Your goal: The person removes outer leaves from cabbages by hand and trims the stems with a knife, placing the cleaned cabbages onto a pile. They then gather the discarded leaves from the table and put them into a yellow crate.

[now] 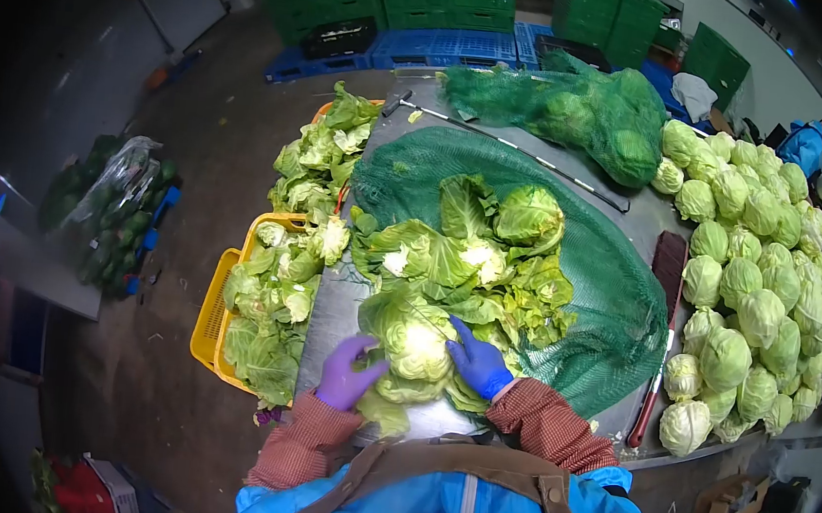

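Note:
A cabbage [418, 340] with loose outer leaves sits at the near edge of the metal table, between my two hands. My left hand [350, 372], in a purple glove, is at its left side with the fingers apart, close to the outer leaves. My right hand [482, 362], in a blue glove, lies along the right side with fingers stretched out against the head. Whether either palm presses on the cabbage is hard to tell. Just beyond are trimmed leaves [436, 254] and another cabbage [530, 218], lying on a green mesh sack [603, 293].
Yellow crates [214, 308] full of leaves stand at the left table edge. Cabbage heads [758, 316] are piled on the right. A long knife with a red handle [646, 414], a thin rod [509, 143] and a filled mesh sack [618, 128] lie on the table.

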`<action>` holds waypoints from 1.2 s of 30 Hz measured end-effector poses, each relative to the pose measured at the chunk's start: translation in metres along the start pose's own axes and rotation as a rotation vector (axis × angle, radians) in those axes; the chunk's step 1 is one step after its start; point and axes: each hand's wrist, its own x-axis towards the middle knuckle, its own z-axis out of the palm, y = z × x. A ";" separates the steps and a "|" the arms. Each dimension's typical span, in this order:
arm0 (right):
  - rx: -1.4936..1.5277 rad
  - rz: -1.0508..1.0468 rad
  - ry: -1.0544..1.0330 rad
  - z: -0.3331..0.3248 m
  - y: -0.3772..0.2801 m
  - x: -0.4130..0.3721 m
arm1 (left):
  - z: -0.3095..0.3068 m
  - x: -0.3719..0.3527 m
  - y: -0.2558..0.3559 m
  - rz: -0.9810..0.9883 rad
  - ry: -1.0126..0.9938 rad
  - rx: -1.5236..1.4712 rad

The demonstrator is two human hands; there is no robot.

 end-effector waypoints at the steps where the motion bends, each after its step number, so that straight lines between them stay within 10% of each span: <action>1: 0.001 0.009 0.002 -0.001 -0.003 -0.001 | 0.000 0.006 0.008 0.030 0.222 0.008; 5: -0.004 0.010 0.045 0.005 -0.006 -0.010 | 0.038 0.026 0.017 0.280 0.154 0.320; 9: 0.056 0.030 -0.007 0.000 -0.017 -0.024 | 0.035 0.042 0.006 -0.040 -0.083 0.151; 27: -0.062 0.234 0.407 0.014 0.069 0.002 | 0.049 0.034 -0.018 -0.079 0.197 0.024; 30: 0.195 0.283 0.223 -0.007 0.074 -0.005 | 0.032 0.023 0.001 -0.113 0.090 -0.212; 36: 0.548 0.157 0.198 -0.029 0.007 -0.026 | 0.057 0.028 0.034 0.244 0.100 -0.119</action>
